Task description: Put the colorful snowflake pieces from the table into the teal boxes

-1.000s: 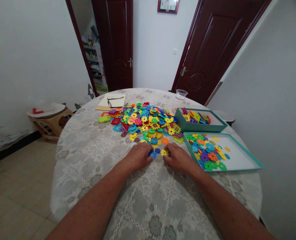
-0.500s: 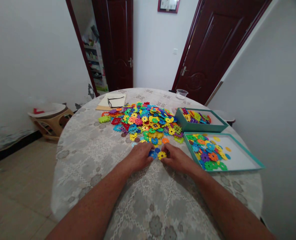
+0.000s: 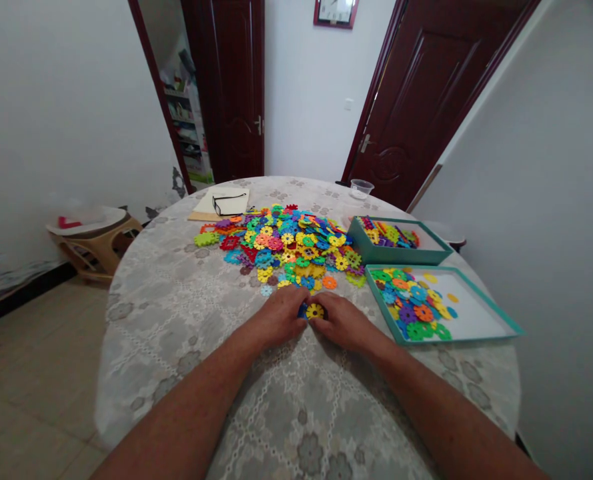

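Note:
My left hand [image 3: 280, 315] and my right hand [image 3: 341, 323] meet at the near side of a round table [image 3: 176, 313] with a lace cloth. The left fingers pinch a blue snowflake disc [image 3: 303, 311]. The right fingers pinch a yellow snowflake disc [image 3: 315, 311]. The two discs touch each other between the hands. Just beyond lies a big pile of coloured snowflake discs [image 3: 289, 243].
A teal box [image 3: 429, 253] with discs stands at the right. In front of it, a shallow teal tray [image 3: 481, 320] holds several discs. Glasses [image 3: 229, 202] lie on a notebook at the far left of the table. A clear cup [image 3: 361, 188] sits at the far edge. A stool [image 3: 93, 240] stands left.
My hands have come together. The yellow disc moved left against the blue disc. The head camera shifted slightly.

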A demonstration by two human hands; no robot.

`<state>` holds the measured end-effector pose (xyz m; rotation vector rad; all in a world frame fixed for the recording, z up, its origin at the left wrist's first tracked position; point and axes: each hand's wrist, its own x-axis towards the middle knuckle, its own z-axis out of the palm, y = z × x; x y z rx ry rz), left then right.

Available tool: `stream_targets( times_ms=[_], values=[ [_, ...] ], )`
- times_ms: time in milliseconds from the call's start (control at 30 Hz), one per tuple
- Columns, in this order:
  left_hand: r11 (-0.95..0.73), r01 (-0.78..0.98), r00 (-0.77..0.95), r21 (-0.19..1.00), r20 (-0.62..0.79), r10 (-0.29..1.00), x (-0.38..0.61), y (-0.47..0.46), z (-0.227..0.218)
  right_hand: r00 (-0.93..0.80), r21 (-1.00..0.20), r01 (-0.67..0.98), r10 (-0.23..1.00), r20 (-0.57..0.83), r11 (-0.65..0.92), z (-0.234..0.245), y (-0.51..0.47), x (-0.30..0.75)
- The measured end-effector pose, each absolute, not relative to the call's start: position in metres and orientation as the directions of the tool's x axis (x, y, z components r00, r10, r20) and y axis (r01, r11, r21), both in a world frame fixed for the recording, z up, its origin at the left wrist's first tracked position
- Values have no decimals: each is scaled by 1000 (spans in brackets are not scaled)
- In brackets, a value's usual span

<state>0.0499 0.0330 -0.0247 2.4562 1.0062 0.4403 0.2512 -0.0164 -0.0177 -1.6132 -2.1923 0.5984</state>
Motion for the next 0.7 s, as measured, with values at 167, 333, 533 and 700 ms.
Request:
stream_targets(
  times_ms=[167, 333, 533, 700],
  values=[
    [-592, 691, 619, 416, 82, 781, 49, 31, -20, -274, -519, 818, 962, 26, 247, -16, -17, 249],
    [-577, 667, 628, 471, 61, 776, 46, 36, -25, -295, -531, 800, 953, 60, 281, -18, -17, 251],
    [-563, 571, 652, 597, 87, 753, 50, 36, -28, -322, -543, 776, 942, 99, 322, -17, -19, 250],
    [-701, 479, 704, 528, 246, 666, 56, 29, -27, -272, -534, 791, 953, 133, 300, -6, -20, 269]
  ],
)
